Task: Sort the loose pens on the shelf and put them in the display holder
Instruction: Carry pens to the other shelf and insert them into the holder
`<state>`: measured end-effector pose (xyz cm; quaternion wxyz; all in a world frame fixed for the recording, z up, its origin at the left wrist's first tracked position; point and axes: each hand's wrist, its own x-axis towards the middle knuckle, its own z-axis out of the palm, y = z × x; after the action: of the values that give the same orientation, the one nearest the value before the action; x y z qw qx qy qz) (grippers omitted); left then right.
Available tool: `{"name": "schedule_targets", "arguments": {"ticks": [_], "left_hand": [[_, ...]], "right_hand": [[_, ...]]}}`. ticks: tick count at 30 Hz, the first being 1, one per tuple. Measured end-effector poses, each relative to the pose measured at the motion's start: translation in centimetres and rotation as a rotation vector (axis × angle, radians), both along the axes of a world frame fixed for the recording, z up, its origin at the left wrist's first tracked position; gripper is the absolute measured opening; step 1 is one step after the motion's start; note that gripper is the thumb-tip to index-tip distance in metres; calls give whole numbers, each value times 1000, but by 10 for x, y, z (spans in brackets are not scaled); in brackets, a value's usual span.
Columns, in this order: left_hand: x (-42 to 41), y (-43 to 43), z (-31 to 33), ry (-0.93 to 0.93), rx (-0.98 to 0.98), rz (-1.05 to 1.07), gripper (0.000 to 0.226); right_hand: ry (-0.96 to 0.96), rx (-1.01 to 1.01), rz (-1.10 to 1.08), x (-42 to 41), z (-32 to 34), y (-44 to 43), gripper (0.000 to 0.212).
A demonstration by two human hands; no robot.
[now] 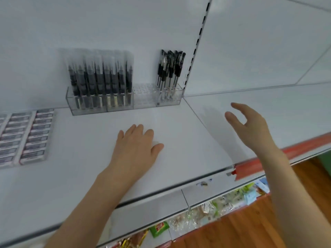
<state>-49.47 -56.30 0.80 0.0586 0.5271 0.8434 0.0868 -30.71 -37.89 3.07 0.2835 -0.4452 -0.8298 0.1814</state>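
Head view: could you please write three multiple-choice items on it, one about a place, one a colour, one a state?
1. Where on the shelf does the holder stand?
A: at the front edge. B: at the back, by the wall. C: in the front right corner.
2. What colour are the pens in it?
A: red. B: green. C: black.
3. What is the left hand doing?
A: resting flat on the shelf, holding nothing. B: gripping a pen. C: reaching into the holder.
Answers: 1 B, the holder stands against the wall; 2 C, all the pens look black; 3 A, its fingers lie straight on the shelf.
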Motion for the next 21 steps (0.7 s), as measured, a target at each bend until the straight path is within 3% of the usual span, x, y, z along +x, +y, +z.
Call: {"name": "schedule_targets", "arguments": {"ticks": [3,6,10,21], "left_hand": [[21,1,7,-36,117,-45,51],[55,13,3,60,354,-224,47],[133,39,4,33,413,-410,42],[354,98,-50,-132,153,-650,47]], "right_hand": [[33,-19,-143,55,-9,-7,44],[28,-51,-252,103,-23,-15,45],[13,-87,-363,184,-43,-23,45],[-75,-159,-582,415,-73,-40,37]]}}
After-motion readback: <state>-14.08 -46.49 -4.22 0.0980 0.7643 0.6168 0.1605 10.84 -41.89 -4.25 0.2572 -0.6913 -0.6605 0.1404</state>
